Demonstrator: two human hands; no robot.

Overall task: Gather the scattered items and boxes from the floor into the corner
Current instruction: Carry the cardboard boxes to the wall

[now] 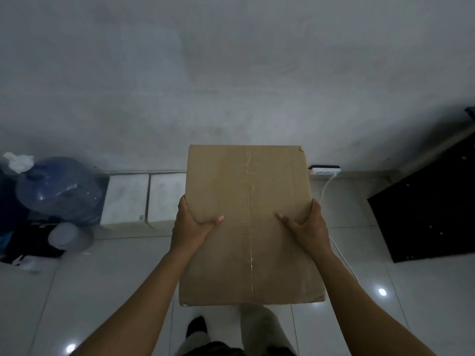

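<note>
A brown cardboard box (246, 191) with a taped centre seam is held up in front of me, above the tiled floor. My left hand (191, 224) grips its left side, thumb on top and fingers hidden under the edge. On the opposite side my right hand (307, 226) grips the box the same way. Two white flat boxes (144, 199) lie on the floor against the wall, just left of the held box and partly hidden behind it.
A blue water jug (59, 191) wrapped in plastic stands at the left with a grey lid (69, 236) and dark items beside it. A power strip (325, 170) with a white cable lies at the wall. A black panel (431, 209) leans at the right.
</note>
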